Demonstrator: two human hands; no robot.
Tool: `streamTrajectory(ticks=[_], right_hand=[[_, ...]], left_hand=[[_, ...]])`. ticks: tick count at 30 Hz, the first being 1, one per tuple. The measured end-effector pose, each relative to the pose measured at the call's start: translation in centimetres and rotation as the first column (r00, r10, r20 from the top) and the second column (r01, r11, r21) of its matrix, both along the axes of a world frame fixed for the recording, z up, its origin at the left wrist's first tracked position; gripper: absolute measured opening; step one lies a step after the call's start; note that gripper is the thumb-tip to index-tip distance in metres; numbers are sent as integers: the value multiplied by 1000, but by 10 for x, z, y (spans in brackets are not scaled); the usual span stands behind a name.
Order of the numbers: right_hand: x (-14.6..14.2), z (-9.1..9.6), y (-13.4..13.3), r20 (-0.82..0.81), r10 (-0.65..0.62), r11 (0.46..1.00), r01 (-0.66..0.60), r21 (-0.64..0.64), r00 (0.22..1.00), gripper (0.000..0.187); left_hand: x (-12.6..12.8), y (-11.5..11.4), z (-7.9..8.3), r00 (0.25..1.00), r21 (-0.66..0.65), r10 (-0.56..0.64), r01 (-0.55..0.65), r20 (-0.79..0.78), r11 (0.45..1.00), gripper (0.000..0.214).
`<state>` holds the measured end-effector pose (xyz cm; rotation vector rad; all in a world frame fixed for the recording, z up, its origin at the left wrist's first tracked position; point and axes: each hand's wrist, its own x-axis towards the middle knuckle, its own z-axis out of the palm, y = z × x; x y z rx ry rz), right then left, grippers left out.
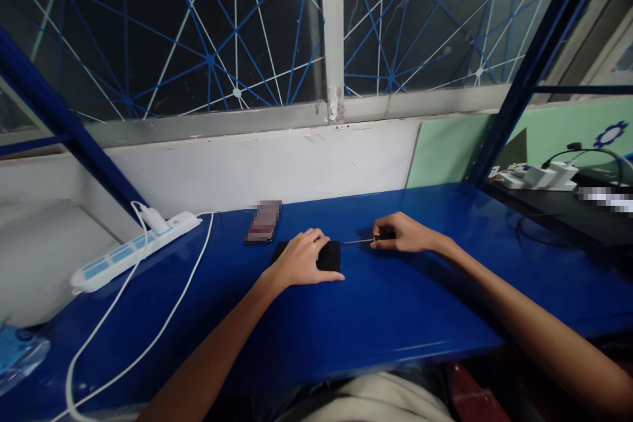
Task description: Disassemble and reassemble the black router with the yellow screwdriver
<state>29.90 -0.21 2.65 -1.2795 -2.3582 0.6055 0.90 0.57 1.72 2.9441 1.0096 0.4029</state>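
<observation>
A flat black rectangular case [331, 256] lies on the blue table [390, 303]. My left hand [299, 260] grips it from above, the thumb along its near side and the fingers over the top, so much of it is covered. In my right hand [403, 233], a screwdriver [360, 241] is pinched by its handle. Its thin metal shaft points left, with the tip at or very near the case's right edge; I cannot tell whether they touch. A tiny speck, perhaps a screw, lies just behind the shaft.
A phone [264, 221] lies behind my left hand. On the left, a white power strip [133, 250] trails a white cable [180, 300] over the table. Chargers [544, 175] and cords stand on a black surface at right. A white wall and windows rise behind.
</observation>
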Motion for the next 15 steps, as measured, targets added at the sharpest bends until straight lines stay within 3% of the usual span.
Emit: streamTrajectory(ticks=[15], right_hand=[[1,0,1,59,4,1000,-6,20,998,38]], left_hand=[[-1,0,0,1000,-14,1,-1,11,1000,82]])
